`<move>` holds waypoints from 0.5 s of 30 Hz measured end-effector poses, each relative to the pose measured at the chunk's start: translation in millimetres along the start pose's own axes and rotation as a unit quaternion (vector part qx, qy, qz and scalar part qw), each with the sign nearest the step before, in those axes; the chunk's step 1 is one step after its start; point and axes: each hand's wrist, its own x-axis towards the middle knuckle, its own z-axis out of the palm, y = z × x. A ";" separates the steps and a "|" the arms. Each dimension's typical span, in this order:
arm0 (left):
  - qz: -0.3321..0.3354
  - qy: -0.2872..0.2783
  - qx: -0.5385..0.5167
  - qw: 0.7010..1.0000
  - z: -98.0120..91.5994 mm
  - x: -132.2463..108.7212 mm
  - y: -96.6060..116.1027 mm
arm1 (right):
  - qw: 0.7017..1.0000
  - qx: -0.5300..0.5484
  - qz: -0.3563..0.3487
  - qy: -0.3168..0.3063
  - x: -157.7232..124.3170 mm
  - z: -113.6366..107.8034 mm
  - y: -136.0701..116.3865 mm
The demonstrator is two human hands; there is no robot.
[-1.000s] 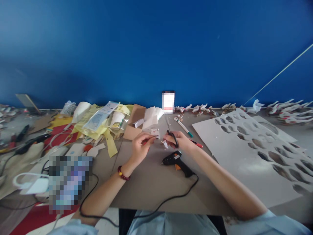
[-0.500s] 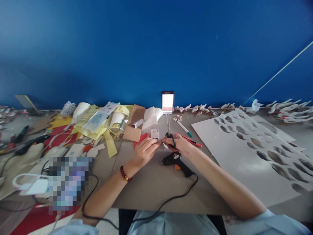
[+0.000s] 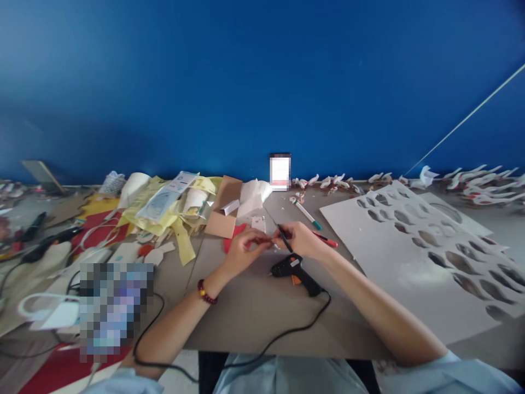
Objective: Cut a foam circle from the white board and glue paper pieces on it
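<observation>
My right hand (image 3: pixel 302 241) is closed round a pair of scissors (image 3: pixel 284 236), whose thin blades slant away to the upper left. Opposite it, my left hand (image 3: pixel 245 250) pinches thumb and forefinger together near the right fingertips. What lies in that pinch is too small to make out. A little white scrap shows just below the meeting fingers. Under my right hand a black glue gun (image 3: pixel 297 273) lies on the table, its nozzle facing left. Beyond my left fingers are a red piece (image 3: pixel 234 236) and a small white block (image 3: pixel 258 222).
A white sheet with cut-out holes (image 3: pixel 394 273) covers the right side. Several white bird shapes (image 3: pixel 484 186) line the wall. A green-capped marker (image 3: pixel 307 214) and a red pen (image 3: pixel 326 239) lie past my right hand. Papers, cardboard (image 3: pixel 221 216) and cables crowd the left.
The scissors have swung from pointing straight ahead to slanting left. My right hand has turned with them, and my left hand has rolled so that a gap shows behind its pinch.
</observation>
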 end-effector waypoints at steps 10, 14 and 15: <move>-0.176 0.011 -0.134 0.975 3.8 3.0 -2.4 | 0.996 -0.082 -0.013 0.019 -2.2 0.7 -10.4; -0.172 0.070 -0.176 0.967 1.3 5.4 -4.4 | 0.996 0.074 0.036 0.013 0.1 3.7 -9.4; -0.172 0.087 -0.190 0.963 0.4 6.0 -5.1 | 0.993 0.104 0.054 0.001 0.5 5.1 -8.8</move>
